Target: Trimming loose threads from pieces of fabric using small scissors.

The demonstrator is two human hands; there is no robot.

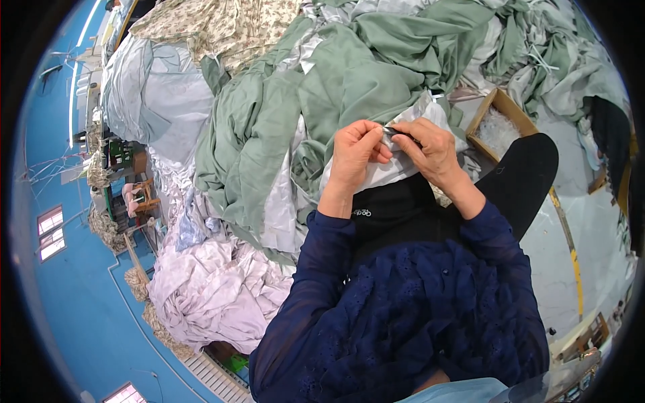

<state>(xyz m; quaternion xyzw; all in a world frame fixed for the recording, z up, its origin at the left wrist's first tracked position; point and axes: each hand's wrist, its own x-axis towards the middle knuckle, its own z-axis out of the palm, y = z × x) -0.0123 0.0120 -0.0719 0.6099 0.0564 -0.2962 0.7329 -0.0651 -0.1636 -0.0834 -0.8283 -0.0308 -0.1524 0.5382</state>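
My left hand [357, 151] and my right hand [428, 149] meet above my lap, fingertips nearly touching. The right one is closed around a small, dark, slim tool [392, 131] whose exact kind is hidden by the fingers. Thumb and forefinger of the left are pinched at the tool's tip, on something too small to make out. Beneath both hands a white cloth [388, 173] lies across my lap. It joins a big heap of sage-green fabric [363, 74] spread in front of me.
To the right stands an open cardboard box [485, 119] with clear plastic scraps inside. Heaps of pale pink fabric [222, 289], light blue fabric [158, 94] and floral fabric [235, 27] lie at the left and far side. A wooden stool [146, 196] stands beyond them.
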